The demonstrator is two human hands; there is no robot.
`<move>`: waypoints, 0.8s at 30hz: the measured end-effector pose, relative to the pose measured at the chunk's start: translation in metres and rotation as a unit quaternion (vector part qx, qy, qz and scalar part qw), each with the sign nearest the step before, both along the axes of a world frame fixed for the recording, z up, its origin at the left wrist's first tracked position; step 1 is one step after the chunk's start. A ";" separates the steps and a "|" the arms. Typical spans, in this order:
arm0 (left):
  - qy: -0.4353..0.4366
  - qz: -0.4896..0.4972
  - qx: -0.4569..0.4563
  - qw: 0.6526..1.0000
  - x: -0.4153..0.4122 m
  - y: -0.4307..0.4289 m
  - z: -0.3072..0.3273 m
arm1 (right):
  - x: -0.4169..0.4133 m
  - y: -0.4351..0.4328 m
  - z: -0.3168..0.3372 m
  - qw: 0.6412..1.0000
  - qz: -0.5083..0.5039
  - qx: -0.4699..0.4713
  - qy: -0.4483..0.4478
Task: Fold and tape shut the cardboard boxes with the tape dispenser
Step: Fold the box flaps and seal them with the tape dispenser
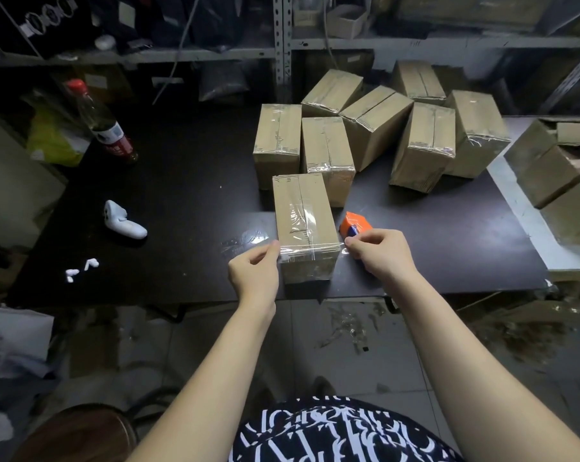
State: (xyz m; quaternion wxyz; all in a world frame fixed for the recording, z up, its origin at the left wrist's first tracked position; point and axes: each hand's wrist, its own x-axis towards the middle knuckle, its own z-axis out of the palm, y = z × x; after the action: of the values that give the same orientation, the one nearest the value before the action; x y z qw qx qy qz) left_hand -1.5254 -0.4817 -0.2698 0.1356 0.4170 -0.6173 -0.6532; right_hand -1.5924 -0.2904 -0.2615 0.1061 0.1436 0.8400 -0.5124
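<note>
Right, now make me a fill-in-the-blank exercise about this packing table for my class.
1. The left hand and right hand stretch a strip of clear ____ across the near box.
2. The dispenser beside that box is coloured ____.
3. The bottle at the left has a ____ cap.
Missing words: tape; orange; red.
</note>
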 end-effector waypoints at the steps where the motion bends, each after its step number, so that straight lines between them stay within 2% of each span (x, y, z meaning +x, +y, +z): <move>1: 0.000 0.000 -0.001 1.000 -0.001 0.000 -0.001 | 0.000 0.000 -0.002 1.000 -0.002 0.003 -0.002; 6: -0.002 -0.005 0.018 1.000 0.000 0.007 -0.006 | 0.000 -0.003 -0.010 0.999 -0.031 -0.015 -0.037; 12: -0.009 0.026 0.134 0.991 0.002 0.011 -0.009 | -0.001 -0.002 -0.006 0.986 -0.030 -0.103 -0.131; 15: -0.031 0.030 0.194 0.980 0.002 0.016 -0.009 | 0.003 0.001 -0.005 0.985 -0.013 -0.125 -0.118; 21: -0.033 0.048 0.180 0.982 -0.003 0.014 -0.015 | 0.013 -0.005 -0.011 0.989 0.025 -0.121 -0.082; 24: -0.051 0.028 0.213 0.975 -0.004 0.009 -0.020 | 0.018 -0.010 -0.016 0.991 -0.018 -0.131 0.010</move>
State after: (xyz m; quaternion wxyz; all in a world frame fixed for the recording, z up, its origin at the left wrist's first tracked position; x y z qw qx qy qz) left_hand -1.5294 -0.4727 -0.2895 0.0307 0.4866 -0.4582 -0.7432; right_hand -1.5747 -0.3001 -0.2775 0.1063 0.1384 0.7642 -0.6210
